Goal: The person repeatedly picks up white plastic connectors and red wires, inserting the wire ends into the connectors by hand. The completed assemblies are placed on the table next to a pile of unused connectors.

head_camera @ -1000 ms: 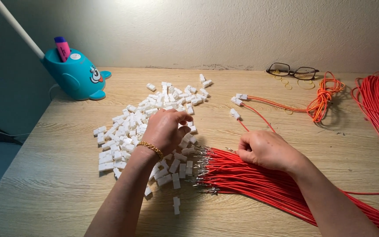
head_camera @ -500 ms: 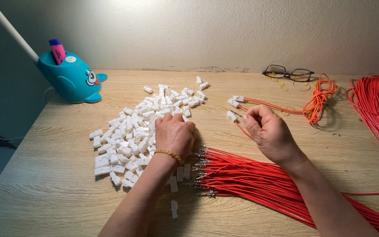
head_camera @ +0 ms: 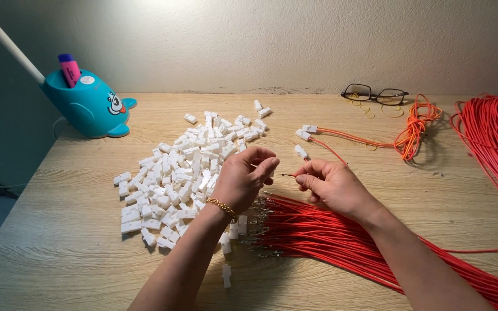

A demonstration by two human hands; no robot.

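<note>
Both hands have come together: my left hand (head_camera: pixel 243 178) pinches a white connector (head_camera: pixel 259 167), my right hand (head_camera: pixel 329 184) now pinches a red wire (head_camera: pixel 290 175) toward it.

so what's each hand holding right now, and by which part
The right hand pinches a red wire just behind its metal tip. The left hand has its fingers curled, probably around a white connector, but that is hidden.

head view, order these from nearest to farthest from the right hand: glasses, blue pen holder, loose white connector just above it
From the right hand:
1. Loose white connector, just above the hand.
2. Glasses, far side by the wall, to the right.
3. Blue pen holder, far left corner.
</note>
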